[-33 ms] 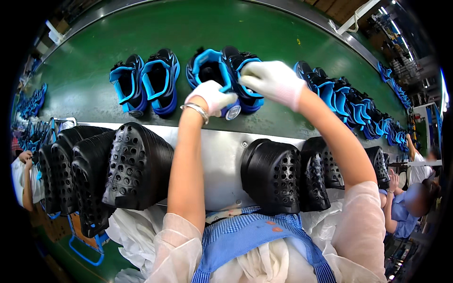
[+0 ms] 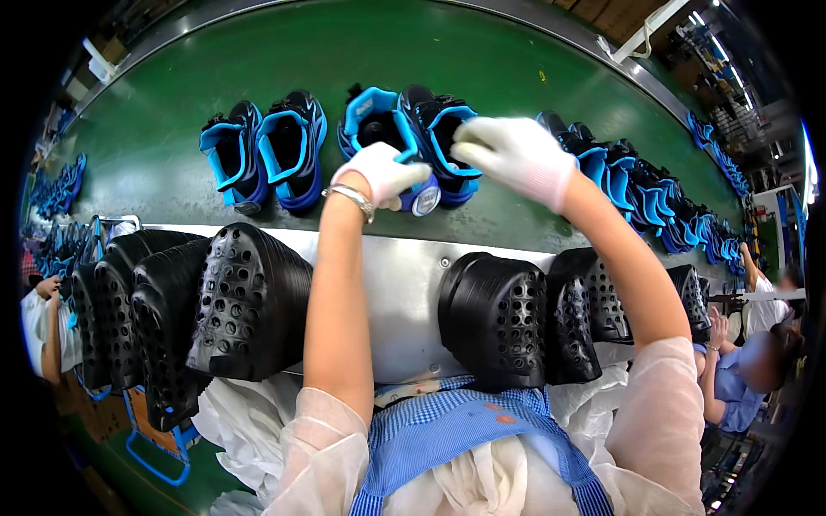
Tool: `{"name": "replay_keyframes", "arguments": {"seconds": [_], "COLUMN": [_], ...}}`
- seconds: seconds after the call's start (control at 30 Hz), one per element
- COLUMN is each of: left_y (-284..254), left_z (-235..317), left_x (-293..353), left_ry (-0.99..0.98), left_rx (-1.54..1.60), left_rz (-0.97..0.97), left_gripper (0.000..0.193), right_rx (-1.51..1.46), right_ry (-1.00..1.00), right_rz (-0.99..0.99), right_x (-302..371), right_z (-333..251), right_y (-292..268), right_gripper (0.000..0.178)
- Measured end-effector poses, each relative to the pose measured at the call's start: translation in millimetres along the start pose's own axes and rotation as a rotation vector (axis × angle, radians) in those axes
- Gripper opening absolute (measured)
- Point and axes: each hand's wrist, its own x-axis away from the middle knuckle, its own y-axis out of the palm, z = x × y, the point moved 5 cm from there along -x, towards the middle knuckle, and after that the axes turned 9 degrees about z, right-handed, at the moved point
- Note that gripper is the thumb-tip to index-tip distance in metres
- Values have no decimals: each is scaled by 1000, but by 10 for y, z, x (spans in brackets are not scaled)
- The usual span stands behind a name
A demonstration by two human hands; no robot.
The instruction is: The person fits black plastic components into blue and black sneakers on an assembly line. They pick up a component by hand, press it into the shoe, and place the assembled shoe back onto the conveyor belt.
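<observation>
A pair of black and bright-blue sneakers stands in front of me on the green belt: the left sneaker point(image 2: 372, 103) and the right sneaker point(image 2: 417, 99). My left hand point(image 2: 385, 176), white-gloved with a silver bracelet at the wrist, is closed on the heel of the left sneaker. A round whitish disc point(image 2: 426, 200) shows at that heel, beside my fingers. My right hand point(image 2: 514, 159), also gloved, hovers by the collar of the right sneaker with curled fingers. Motion smears its fingertips, and I cannot see whether they hold anything. Another sneaker pair point(image 2: 298, 116) stands to the left.
Several more sneakers point(image 2: 615, 176) line the green belt point(image 2: 490, 64) on the right. Stacks of black studded soles point(image 2: 237, 314) lie at the left of the metal ledge point(image 2: 400, 288), with more black soles point(image 2: 508, 314) at the right. Other people point(image 2: 740, 378) sit at both sides.
My right hand has drawn back to the right, away from the right sneaker's collar. My left hand has shifted slightly left, still at the left sneaker's heel.
</observation>
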Motion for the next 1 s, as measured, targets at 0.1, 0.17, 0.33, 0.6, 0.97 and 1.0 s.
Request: {"name": "replay_keyframes", "arguments": {"seconds": [0.1,0.17,0.33,0.6,0.97,1.0], "left_y": [-178,-175,-142,53,392,493], "left_z": [194,164,122,-124,207,230], "left_x": [186,161,189,119,258,177], "left_ry": [-59,-69,-79,-1,480,563], "left_rx": [124,158,81,-472,-460,-345], "left_rz": [20,19,-11,199,996,909], "left_gripper": [57,58,52,41,37,39], "right_rx": [-49,-66,-40,83,349,378], "right_ry": [114,169,55,-55,535,605], "right_rz": [10,-11,11,50,681,767], "right_x": [632,818,897,926,2955,3260], "right_z": [161,199,102,-192,823,938], "right_y": [-354,-431,-389,-477,-2149,-2261], "right_gripper": [26,22,28,24,20,20]}}
